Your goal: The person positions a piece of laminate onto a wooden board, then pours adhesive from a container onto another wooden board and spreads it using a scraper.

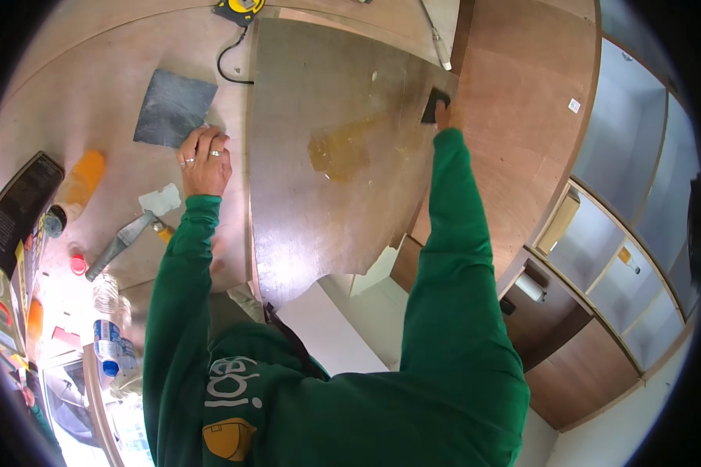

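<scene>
My left hand [204, 159], with rings on its fingers, rests on the pale wooden surface. Its slightly bent fingers lie at the lower corner of a dark grey sheet [175, 107] that looks like sandpaper. At full reach, my right hand [446, 115] holds a small dark sandpaper piece [433, 107] down against a wide brownish board [288, 101]. Part of that piece is hidden under the fingers. An amber, glossy patch [339, 152] marks the middle of the board, and its near edge is uneven.
A tape measure [240, 9] and a screwdriver-like tool [442, 50] lie at the far side. Left are a scraper [121, 245], a white scrap [160, 200], an orange bottle [84, 179], a black box [19, 206] and a blue-labelled bottle [107, 342]. Open shelving [600, 241] stands right.
</scene>
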`<state>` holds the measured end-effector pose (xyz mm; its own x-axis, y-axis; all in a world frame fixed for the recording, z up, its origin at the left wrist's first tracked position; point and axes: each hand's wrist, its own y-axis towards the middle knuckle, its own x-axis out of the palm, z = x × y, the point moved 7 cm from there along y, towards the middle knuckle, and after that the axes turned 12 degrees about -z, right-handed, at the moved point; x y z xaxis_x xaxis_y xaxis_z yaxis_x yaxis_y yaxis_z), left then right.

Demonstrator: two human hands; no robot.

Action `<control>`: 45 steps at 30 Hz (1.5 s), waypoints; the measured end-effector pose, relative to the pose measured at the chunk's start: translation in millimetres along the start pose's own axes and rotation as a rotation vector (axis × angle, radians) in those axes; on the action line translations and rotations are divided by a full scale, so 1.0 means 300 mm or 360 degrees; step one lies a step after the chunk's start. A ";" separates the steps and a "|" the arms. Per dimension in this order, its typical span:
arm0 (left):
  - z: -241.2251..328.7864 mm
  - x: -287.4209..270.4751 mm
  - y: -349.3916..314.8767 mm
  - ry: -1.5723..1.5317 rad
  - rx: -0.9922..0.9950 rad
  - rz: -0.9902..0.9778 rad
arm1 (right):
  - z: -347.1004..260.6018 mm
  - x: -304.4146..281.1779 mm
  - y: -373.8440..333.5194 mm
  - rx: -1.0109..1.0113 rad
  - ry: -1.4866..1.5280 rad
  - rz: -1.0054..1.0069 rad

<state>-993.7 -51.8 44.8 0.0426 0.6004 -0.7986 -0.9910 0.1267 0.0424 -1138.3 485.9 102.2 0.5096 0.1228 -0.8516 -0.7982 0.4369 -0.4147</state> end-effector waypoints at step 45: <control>0.053 -0.009 0.030 -0.0166 0.0082 0.0009 | -0.105 0.008 0.145 0.0192 0.0645 0.0156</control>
<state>-1000.8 -39.7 56.8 0.0529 0.6799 -0.7314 -0.9836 0.1621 0.0796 -1182.1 477.0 72.0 0.2467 -0.1800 -0.9522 -0.7810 0.5448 -0.3053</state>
